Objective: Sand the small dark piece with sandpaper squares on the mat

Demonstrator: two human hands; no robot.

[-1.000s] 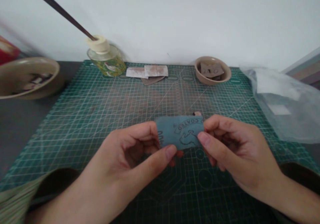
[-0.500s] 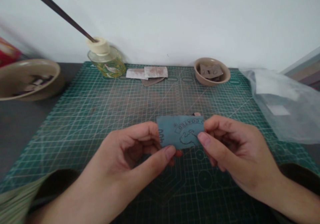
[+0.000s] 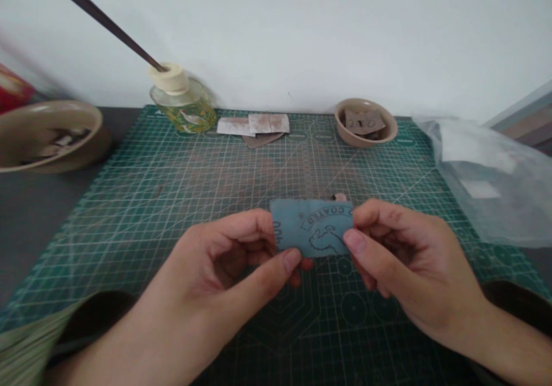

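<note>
Between my two hands is a small blue-grey piece of sandpaper (image 3: 313, 225), its printed back facing me with "COATED", "400" and a line drawing on it. My left hand (image 3: 233, 271) pinches its left side, thumb along the lower edge. At its right edge, my right hand (image 3: 401, 253) grips it between thumb and forefinger. A small pale and dark piece (image 3: 340, 197) shows just beyond the sandpaper's upper edge, mostly hidden behind it. The sandpaper is held above a green cutting mat (image 3: 207, 184).
At the back stand a bottle (image 3: 183, 107) with a long dark stick in its cap, folded paper-like pieces (image 3: 269, 123), and a small bowl (image 3: 365, 140) holding brown scraps. A larger bowl (image 3: 81, 153) with small pieces sits left. On the right lies a clear plastic bag (image 3: 509, 213).
Almost nothing differs. The sandpaper and my right thumb have shifted very slightly to the right; both hands keep hold of it.
</note>
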